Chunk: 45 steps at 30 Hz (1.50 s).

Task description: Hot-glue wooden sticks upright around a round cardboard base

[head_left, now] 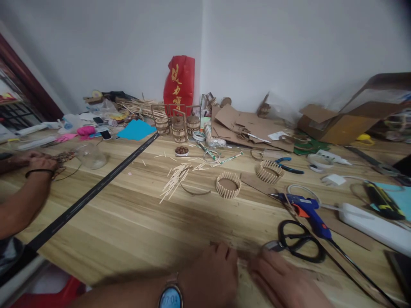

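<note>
Your left hand (212,271) (watch (171,297) at its wrist) curls, its hold impossible to tell; a blurred brown strip (243,253) shows between the hands; your right hand (281,278) looks flatter, its hold equally unclear; black-handled scissors (300,235) lie beside it.

On the tabletop (128,226), two stick rings (228,193) lie mid-field, loose sticks (173,182) to their left; a glue gun (306,209) rests to the right, scissors (280,236) before it. Behind, baskets (180,136) stand before a bag (186,77), left of cardboard (236,116).

Right hand (282,278) beside black-handled scissors (281,240); left hand (210,269) near.
</note>
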Motion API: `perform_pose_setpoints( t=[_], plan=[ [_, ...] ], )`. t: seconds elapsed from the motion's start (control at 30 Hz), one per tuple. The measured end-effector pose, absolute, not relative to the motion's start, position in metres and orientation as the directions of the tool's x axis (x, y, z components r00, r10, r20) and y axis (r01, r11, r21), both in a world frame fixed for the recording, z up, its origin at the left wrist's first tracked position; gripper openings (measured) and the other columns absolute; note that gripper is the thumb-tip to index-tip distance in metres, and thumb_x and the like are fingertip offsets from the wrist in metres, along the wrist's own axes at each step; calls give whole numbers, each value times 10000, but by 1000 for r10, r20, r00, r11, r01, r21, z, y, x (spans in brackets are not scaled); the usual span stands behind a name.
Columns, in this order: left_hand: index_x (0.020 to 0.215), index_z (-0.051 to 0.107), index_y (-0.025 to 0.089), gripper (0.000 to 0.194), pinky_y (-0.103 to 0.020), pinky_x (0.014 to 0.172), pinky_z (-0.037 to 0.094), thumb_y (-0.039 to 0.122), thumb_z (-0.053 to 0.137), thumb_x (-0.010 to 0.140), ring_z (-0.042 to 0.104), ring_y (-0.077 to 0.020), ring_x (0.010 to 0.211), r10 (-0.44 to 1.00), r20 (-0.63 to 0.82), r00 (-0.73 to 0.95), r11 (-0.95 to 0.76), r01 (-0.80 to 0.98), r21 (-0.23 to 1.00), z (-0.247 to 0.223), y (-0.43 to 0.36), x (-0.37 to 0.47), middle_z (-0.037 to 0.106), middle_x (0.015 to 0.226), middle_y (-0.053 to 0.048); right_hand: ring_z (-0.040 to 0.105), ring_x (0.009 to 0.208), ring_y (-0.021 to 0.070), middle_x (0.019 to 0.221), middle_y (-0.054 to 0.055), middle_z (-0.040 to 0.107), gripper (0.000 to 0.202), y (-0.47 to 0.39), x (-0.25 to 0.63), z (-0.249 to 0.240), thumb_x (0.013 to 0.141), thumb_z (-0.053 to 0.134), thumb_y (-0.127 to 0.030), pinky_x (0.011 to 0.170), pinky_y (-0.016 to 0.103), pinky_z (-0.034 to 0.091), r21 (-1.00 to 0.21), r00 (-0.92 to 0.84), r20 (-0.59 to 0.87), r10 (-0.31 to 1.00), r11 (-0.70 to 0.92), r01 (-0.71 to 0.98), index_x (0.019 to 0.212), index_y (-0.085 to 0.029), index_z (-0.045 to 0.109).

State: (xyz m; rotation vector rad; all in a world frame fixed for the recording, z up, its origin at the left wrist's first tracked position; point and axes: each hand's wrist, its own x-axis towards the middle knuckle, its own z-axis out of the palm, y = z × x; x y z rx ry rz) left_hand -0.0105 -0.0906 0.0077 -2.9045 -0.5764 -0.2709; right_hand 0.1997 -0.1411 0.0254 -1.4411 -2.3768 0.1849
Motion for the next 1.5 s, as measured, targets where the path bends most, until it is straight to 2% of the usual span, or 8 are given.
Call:
perform_pose_setpoints(
  t=[0.3, 0.47, 0.83, 1.07, 1.27, 1.33, 1.4, 1.5],
  plan=[
    [770, 604, 171, 117, -313, 557, 407, 162, 588, 886, 545, -182, 706, 336, 149, 930, -939, 343, -25, 31, -57, -25, 616, 775, -32, 561, 546, 132, 608, -22, 583, 258, -111, 189, 0, 937, 409, -267, 502, 215, 439, -621, -317, 92, 944, 303, 723, 713, -233, 531],
    [953, 674, 179, 203, -331, 818, 490, 128, 482, 913, 602, -216, 952, 751, 216, 624, -654, 748, 111, 64, 38, -20, 677, 982, -65, 569, 602, 132, 673, -11, 605, 232, -115, 187, -5, 940, 402, -252, 557, 222, 439, -625, -318, 91, 944, 302, 719, 766, -230, 554],
    [1231, 564, 180, 336, -438, 880, 547, 360, 586, 949, 616, -227, 1048, 855, 208, 475, -511, 838, 191, 33, 174, 36, 582, 1251, -98, 619, 708, 150, 777, 22, 645, 181, -116, 189, -44, 882, 419, -182, 618, 229, 458, -573, -351, 168, 921, 381, 726, 833, -235, 585],
    [1212, 577, 180, 311, -436, 890, 541, 349, 581, 952, 613, -226, 1050, 905, 331, 266, -392, 824, 408, 43, 182, 36, 589, 1241, -96, 613, 712, 147, 773, 24, 632, 200, -117, 187, -36, 888, 412, -159, 623, 223, 444, -593, -375, 161, 913, 393, 702, 827, -232, 587],
    [1046, 586, 176, 163, -336, 876, 478, 218, 441, 987, 599, -191, 988, 854, 499, 148, -480, 596, 644, 94, 120, 10, 652, 1085, -81, 635, 736, 149, 780, 29, 651, 198, -117, 184, -12, 917, 417, -172, 634, 223, 457, -606, -371, 122, 920, 365, 706, 840, -228, 591],
    [1003, 585, 187, 135, -281, 776, 475, 302, 527, 962, 603, -160, 871, 839, 473, 268, -529, 204, 824, 92, 70, 1, 659, 1013, -54, 635, 713, 151, 758, 31, 654, 215, -117, 184, -6, 925, 409, -180, 624, 226, 465, -619, -362, 136, 922, 364, 696, 829, -223, 597],
    [911, 576, 186, 226, -275, 708, 466, 408, 613, 913, 589, -147, 766, 776, 327, 540, -220, -254, 942, 75, 17, -4, 658, 923, -46, 636, 690, 157, 748, 36, 666, 226, -116, 183, -2, 925, 407, -193, 611, 234, 474, -643, -337, 157, 928, 355, 679, 832, -217, 612],
    [903, 573, 164, 306, -288, 730, 454, 453, 670, 877, 596, -144, 763, 635, 84, 768, 341, -377, 861, 37, -43, -6, 644, 860, -50, 650, 719, 174, 769, 49, 691, 244, -113, 183, 3, 923, 416, -212, 652, 262, 500, -697, -318, 148, 936, 327, 638, 836, -214, 644]
  ],
)
